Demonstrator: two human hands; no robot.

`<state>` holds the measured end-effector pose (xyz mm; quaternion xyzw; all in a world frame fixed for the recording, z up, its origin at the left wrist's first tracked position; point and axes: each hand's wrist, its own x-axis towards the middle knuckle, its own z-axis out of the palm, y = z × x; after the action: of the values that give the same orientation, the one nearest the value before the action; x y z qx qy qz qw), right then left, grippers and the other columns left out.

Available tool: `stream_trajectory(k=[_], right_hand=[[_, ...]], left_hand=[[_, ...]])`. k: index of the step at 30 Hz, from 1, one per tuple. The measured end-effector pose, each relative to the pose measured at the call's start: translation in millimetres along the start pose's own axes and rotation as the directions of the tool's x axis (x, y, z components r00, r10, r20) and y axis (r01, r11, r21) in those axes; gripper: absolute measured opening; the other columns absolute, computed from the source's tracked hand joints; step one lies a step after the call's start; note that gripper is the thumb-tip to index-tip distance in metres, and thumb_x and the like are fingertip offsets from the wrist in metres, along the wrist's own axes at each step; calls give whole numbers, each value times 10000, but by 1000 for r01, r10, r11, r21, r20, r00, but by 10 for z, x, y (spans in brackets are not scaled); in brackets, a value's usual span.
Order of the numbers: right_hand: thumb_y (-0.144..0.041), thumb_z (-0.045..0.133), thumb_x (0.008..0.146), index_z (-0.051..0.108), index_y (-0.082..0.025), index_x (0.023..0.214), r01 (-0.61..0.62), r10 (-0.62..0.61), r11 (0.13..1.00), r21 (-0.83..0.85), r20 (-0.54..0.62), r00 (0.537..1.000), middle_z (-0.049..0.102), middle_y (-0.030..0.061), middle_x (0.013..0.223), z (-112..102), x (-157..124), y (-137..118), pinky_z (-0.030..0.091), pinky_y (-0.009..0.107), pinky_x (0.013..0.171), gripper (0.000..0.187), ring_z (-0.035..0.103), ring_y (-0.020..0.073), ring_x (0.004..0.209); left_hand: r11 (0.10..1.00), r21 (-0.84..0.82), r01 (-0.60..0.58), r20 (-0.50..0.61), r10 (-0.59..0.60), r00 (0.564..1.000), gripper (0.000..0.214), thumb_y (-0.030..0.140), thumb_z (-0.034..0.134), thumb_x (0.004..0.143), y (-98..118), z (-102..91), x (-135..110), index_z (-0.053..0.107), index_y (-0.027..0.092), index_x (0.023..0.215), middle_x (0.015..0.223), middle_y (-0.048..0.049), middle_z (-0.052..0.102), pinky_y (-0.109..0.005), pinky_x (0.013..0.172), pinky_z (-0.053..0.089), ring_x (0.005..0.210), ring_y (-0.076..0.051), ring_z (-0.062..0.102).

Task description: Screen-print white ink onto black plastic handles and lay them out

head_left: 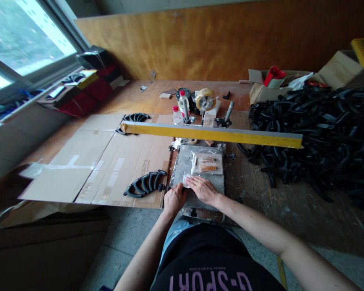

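1. Working at a worktop [133,95], a person presses both bare hands onto a white pad [186,180] lying at the near end of a foil-covered plate [183,161].
2. The right hand [202,190] lies flat, its fingers [193,182] extended and together on the white pad, not gripping it.
3. The left hand [174,199] sits beside the right, just touching it. Its fingers [179,189] curl downward, tips out of sight, so any grip cannot be told.
4. A clear plastic bag [206,163] holding orange strips lies on the plate, just past the hands.
5. Curved black plastic parts [145,184] lie on a cardboard sheet [109,161] left of the plate, with more [135,119] at its far end.
6. A long yellow bar [212,135] crosses beyond the plate, in front of a packing tape roll [205,99] and a plastic bottle [183,104].
7. A large heap of black parts [312,137] fills the right side.
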<state>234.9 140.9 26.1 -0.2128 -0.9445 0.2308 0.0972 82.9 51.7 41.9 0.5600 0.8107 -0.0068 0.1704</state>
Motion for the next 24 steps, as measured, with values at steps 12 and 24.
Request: stream_trajectory(k=[12,24], right_hand=[[-114,409,904,675,-180,1191,-155,191,962,226,-146,971,665,92,1237,-512,-652,142,405,437,1088,397,549,253,1248],[-403,849,589,704,-189,943,88,978,2,996,-20,207,739,56,917,-926,-1542,681,558,322,642,438,688,228,819]], left_hand=[[999,-3,-38,-2,38,999,219,418,462,912,-79,-1,17,544,222,862,876,-50,715,-272,623,365,800,-206,678],[931,-271,-245,145,291,946,325,507,559,842,1338,-55,304,682,213,906,776,-61,724,-278,669,460,794,-226,688]])
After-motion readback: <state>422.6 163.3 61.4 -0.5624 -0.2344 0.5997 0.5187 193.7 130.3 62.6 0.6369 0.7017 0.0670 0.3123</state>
